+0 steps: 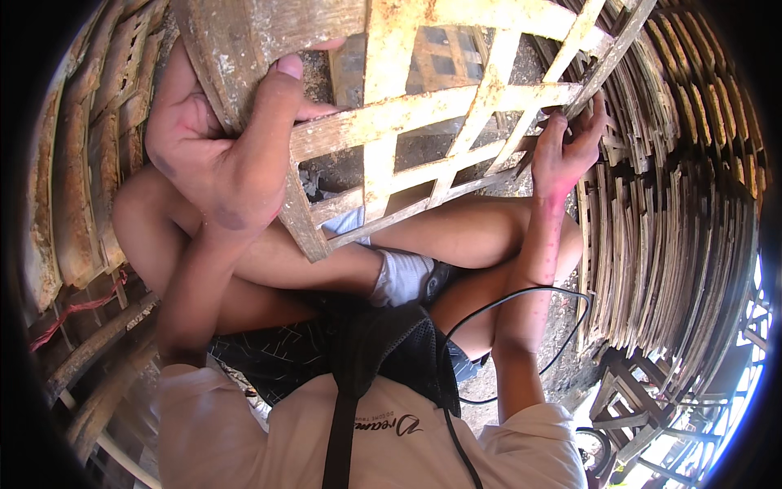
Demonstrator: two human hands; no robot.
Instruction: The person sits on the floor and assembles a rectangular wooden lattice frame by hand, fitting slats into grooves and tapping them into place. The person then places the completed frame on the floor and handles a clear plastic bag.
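A wooden lattice panel [432, 102] of thin crossed slats is held up in front of me, above my crossed legs. My left hand [236, 130] grips the wide board along its left side, thumb on the near face and fingers passing behind. At the panel's right edge, my right hand [566, 151] closes around a narrow slat, with its fingertips partly hidden behind the wood. The slats are pale and worn, with brownish stains. Through the gaps, another piece of latticework [440, 61] shows on the ground behind.
Tall stacks of thin wooden slats [652, 253] stand close on my right. More weathered boards [81, 155] lean on my left, near a red cord [81, 308]. A black cable [497, 297] loops by my right forearm. Wooden frames [643, 391] and a wheel [593, 450] are at lower right.
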